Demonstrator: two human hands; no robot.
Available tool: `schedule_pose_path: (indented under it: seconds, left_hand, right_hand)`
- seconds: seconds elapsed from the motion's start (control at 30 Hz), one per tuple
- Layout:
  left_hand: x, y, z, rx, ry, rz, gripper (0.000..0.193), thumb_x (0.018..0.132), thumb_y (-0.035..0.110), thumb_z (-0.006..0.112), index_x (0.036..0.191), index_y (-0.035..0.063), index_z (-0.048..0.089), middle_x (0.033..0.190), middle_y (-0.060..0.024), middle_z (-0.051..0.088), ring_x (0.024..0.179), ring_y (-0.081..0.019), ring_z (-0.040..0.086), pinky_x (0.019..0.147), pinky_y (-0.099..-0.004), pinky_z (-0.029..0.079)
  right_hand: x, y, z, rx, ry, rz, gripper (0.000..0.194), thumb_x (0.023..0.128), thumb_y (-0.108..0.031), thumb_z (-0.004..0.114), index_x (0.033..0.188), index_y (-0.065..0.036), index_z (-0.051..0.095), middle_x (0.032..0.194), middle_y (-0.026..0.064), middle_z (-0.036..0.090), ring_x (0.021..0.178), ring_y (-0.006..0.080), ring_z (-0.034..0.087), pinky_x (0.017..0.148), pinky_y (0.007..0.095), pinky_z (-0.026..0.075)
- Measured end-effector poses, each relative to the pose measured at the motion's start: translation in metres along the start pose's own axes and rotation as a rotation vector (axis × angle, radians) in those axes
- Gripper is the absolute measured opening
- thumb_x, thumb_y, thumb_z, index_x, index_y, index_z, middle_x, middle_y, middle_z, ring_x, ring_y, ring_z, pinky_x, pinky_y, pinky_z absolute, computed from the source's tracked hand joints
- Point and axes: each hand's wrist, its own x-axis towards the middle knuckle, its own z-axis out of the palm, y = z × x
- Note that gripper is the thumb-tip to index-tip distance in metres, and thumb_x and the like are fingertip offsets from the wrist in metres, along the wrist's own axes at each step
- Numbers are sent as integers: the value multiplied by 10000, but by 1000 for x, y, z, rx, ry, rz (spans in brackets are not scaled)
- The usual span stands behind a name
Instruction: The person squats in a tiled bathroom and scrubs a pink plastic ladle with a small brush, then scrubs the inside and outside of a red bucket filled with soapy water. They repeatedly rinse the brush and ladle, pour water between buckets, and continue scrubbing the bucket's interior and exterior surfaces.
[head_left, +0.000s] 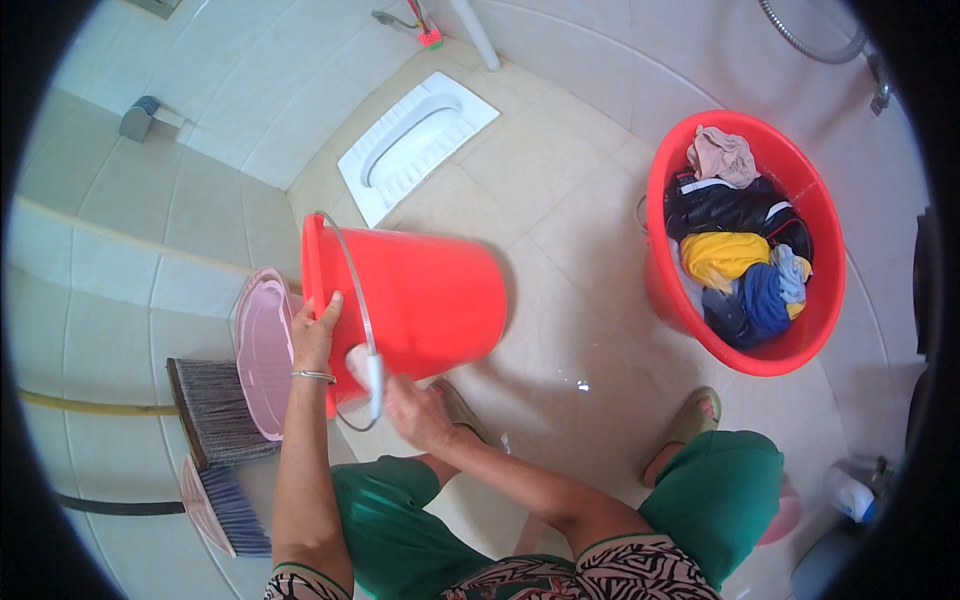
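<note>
A red plastic bucket (435, 292) lies tipped on its side before me, its mouth towards the left. My left hand (313, 337), with a bangle at the wrist, grips the bucket's rim, thumb on the outer side. My right hand (411, 412) is blurred and curled close to the bucket's lower outer wall. From its fingers a pale, blurred item (358, 364) reaches to the wall; what it is cannot be made out. The wire handle (352, 262) hangs across the bucket, and its white grip (375, 386) passes in front of the pale item.
A red tub (832, 300) of wet clothes (724, 255) stands at right. Behind is a white squat toilet (352, 165). Leaning left are a pink basin (262, 352), a grey broom (217, 409) and a blue-bristled broom (236, 510). A bottle (847, 491) is at lower right.
</note>
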Motion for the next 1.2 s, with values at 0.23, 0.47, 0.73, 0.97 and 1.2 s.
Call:
schedule_pose_path:
  seconds: [0.23,0.47,0.73,0.97,1.2]
  left_hand:
    - [-5,5,-5,-25,-35,-23,265,869,215,679,1053,25,662,897,-18,648,801,-86,587,715,-244,476]
    - [-8,14,4,-35,-29,-42,275,859,241,688,1031,28,669,889,-12,640,779,-82,572,679,-241,468]
    - [11,5,2,-4,28,-17,271,850,251,699,998,26,671,850,2,630,733,-75,552,655,-240,449]
    - [9,13,1,96,-14,70,266,856,223,684,1002,4,655,824,-7,631,714,-69,550,642,-245,454]
    - [-4,7,4,240,-71,247,249,862,211,671,989,-2,646,777,-9,622,694,-76,525,636,-248,451]
  right_hand:
    - [-3,72,-2,-385,104,-71,427,823,-39,536,1249,-11,522,929,129,581,708,274,558,598,363,513]
    - [11,118,-31,-126,504,408,466,960,-182,422,1415,-112,354,1095,221,610,965,370,616,779,443,501]
    - [13,32,-18,103,242,280,514,953,-164,464,1426,-27,316,1019,240,611,871,369,631,739,411,505]
    - [18,20,-29,110,204,61,468,958,-143,431,1406,-23,370,1082,234,599,896,378,626,771,403,483]
    - [75,-25,-40,279,-20,278,449,987,-271,402,1404,-102,388,1058,228,614,1019,339,614,861,398,448]
